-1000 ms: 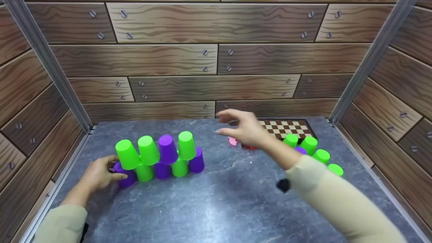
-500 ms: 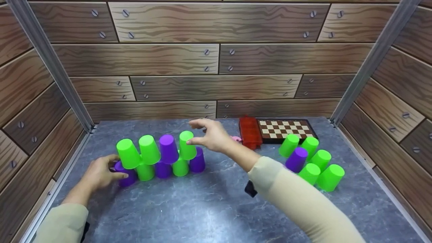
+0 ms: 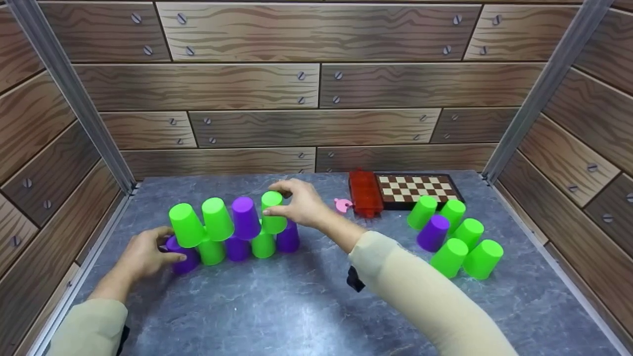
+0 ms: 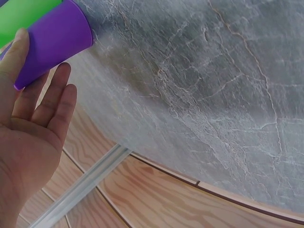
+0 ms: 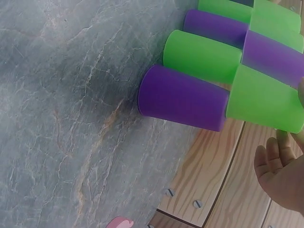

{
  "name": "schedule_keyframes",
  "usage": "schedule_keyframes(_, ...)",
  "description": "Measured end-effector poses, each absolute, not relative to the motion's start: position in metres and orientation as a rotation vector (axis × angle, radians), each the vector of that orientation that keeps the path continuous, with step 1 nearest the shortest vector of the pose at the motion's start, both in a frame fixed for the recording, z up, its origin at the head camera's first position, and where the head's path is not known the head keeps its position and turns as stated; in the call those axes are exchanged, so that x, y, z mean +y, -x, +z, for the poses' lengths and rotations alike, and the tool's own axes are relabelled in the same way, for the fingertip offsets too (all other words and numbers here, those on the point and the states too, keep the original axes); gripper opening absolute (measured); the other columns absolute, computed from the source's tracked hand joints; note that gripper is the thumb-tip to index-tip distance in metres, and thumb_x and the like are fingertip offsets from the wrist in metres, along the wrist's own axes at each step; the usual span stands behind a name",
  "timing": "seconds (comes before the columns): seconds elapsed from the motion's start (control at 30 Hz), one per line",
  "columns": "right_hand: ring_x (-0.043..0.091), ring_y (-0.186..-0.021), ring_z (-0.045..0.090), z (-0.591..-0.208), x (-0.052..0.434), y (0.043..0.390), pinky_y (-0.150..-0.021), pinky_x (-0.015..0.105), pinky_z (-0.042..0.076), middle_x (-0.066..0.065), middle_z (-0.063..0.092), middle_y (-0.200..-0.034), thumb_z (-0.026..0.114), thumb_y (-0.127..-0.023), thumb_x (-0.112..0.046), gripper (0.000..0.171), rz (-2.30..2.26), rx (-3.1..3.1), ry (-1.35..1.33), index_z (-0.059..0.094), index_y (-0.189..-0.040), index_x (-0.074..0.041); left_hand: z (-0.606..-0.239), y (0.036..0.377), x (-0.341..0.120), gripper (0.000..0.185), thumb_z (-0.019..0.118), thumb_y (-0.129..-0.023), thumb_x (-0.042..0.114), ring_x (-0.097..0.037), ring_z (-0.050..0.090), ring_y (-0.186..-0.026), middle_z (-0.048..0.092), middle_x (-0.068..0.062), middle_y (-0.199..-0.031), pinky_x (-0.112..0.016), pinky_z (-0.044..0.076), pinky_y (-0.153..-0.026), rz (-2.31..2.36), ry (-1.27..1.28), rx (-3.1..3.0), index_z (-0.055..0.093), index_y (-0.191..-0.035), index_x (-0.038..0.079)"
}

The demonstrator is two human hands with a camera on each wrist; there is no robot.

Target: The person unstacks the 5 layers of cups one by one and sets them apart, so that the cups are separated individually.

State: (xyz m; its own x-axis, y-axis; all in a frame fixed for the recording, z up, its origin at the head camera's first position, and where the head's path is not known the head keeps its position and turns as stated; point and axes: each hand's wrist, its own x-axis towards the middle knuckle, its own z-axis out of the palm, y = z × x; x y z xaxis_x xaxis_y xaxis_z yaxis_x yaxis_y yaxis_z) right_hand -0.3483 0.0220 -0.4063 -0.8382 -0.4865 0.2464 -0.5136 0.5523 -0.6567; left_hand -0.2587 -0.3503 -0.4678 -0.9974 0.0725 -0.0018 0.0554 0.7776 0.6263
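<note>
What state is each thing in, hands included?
Left hand: holds leftmost bottom purple cup
Right hand: curled round rightmost top green cup
Five bottom-row cups: upside down
Four top-row cups: upside down, stacked
Six separate cups: upside down
Checkered board: flat
Red container: closure unclear
Pink piece: flat

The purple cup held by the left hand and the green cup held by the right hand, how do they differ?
The purple cup stands on the table, while the green cup rests on other cups.
The purple cup ends the bottom row on the left; the green cup ends the upper row on the right.
Both are upside down and narrow toward the top.
</note>
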Motion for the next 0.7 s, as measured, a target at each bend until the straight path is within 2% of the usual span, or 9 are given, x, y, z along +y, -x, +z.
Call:
schedule_keyframes(0.27,0.017,-0.1,0.066,-0.397,0.039,0.349,-0.087,0.03,0.057,0.002,0.071,-0.11,0.09,-0.088,-0.027,0.045,1.25,-2.696,-0.927,0.075,-0.126,-0.01,-0.467,0.258,-0.35,0.07,0.093,-0.083,0.019,-0.049,0.068,-0.113,0.07,-0.033,-0.122,-0.062,0.056,-0.097,1.054,-0.102,2.922,0.058,-0.137,-0.011)
schedule_keyframes(0.6,0.022,-0.11,0.066,-0.364,0.106,0.353,-0.093,0.036,0.059,0.006,0.071,-0.122,0.088,-0.087,-0.021,0.048,1.258,-2.687,-0.937,0.073,-0.131,-0.009,-0.467,0.259,-0.353,0.072,0.092,-0.084,0.02,-0.05,0.067,-0.113,0.069,-0.035,-0.123,-0.064,0.055,-0.097,1.026,-0.117,2.927,0.057,-0.138,-0.011)
schedule_keyframes(0.7,0.025,-0.11,0.067,-0.356,0.134,0.356,-0.095,0.041,0.059,0.008,0.071,-0.123,0.088,-0.087,-0.019,0.049,1.205,-2.704,-0.936,0.072,-0.132,-0.007,-0.467,0.258,-0.352,0.072,0.092,-0.085,0.021,-0.051,0.067,-0.113,0.069,-0.035,-0.123,-0.064,0.055,-0.097,1.023,-0.115,2.928,0.057,-0.138,-0.011)
